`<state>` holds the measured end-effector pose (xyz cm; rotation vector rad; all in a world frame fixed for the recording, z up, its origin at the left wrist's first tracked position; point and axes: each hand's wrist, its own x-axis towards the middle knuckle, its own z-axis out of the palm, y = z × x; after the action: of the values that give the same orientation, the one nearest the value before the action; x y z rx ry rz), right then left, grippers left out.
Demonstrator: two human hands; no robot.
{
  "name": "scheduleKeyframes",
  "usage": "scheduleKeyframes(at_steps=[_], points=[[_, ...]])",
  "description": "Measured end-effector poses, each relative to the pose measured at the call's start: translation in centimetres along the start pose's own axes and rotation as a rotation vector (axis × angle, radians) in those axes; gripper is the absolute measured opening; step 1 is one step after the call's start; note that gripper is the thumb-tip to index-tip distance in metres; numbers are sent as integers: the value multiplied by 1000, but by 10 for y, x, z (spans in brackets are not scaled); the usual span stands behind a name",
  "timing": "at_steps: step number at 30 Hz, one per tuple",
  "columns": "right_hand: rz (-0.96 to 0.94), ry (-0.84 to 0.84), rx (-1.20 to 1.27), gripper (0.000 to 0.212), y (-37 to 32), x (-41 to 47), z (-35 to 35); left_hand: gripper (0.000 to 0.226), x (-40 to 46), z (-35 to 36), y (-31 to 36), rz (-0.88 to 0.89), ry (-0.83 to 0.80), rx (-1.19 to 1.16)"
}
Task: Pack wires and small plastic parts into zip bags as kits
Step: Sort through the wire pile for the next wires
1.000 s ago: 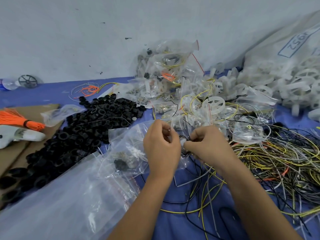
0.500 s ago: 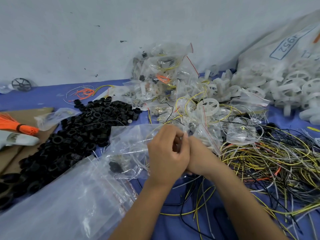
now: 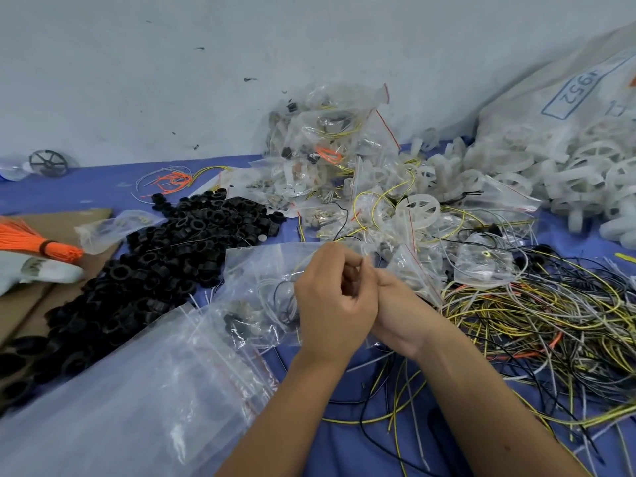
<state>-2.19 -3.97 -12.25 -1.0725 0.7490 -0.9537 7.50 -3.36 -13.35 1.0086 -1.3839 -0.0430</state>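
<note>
My left hand (image 3: 335, 297) and my right hand (image 3: 399, 311) are pressed together in the middle of the blue table. The left fingers curl round the mouth of a clear zip bag (image 3: 261, 290) that holds coiled wires and a black part. My right hand sits partly behind the left, its fingers hidden, so what it holds cannot be told. A tangle of yellow, black and white wires (image 3: 537, 325) lies just right of the hands. Black plastic rings (image 3: 165, 263) are heaped to the left.
Filled zip-bag kits (image 3: 330, 149) pile up against the wall. White plastic wheels (image 3: 585, 173) spill from a big sack at the right. A stack of empty zip bags (image 3: 130, 401) lies front left. Orange ties (image 3: 31, 239) and cardboard (image 3: 20, 304) sit at the far left.
My hands, apart a second ago, have come together over the bag's mouth. The right hand has slid in behind the left, and the view has shifted slightly to the right.
</note>
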Motion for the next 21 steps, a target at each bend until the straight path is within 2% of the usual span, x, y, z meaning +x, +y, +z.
scheduleKeyframes(at_steps=[2,5,7,8,12,14,17,21], points=[[24,43,-10,29,0,0,-1,15,0,1,-2,-9,-18,-1],[-63,228,-302,28,-4,1,-5,18,1,1,-6,-77,-54,0],[-96,277,-411,38,-4,4,-6,19,1,0,-9,-145,-39,-22],[-74,260,-362,44,-2,5,-5,20,2,1,-10,-168,-20,-37],[104,58,111,62,1,7,3,22,3,2,-12,-197,28,-65],[117,39,126,65,2,7,6,23,2,2,-14,-203,23,-50],[-73,268,-270,52,-2,9,1,24,1,4,-19,-284,-31,-36],[-414,744,-626,28,-22,11,-19,26,2,7,-26,-386,-120,-17]])
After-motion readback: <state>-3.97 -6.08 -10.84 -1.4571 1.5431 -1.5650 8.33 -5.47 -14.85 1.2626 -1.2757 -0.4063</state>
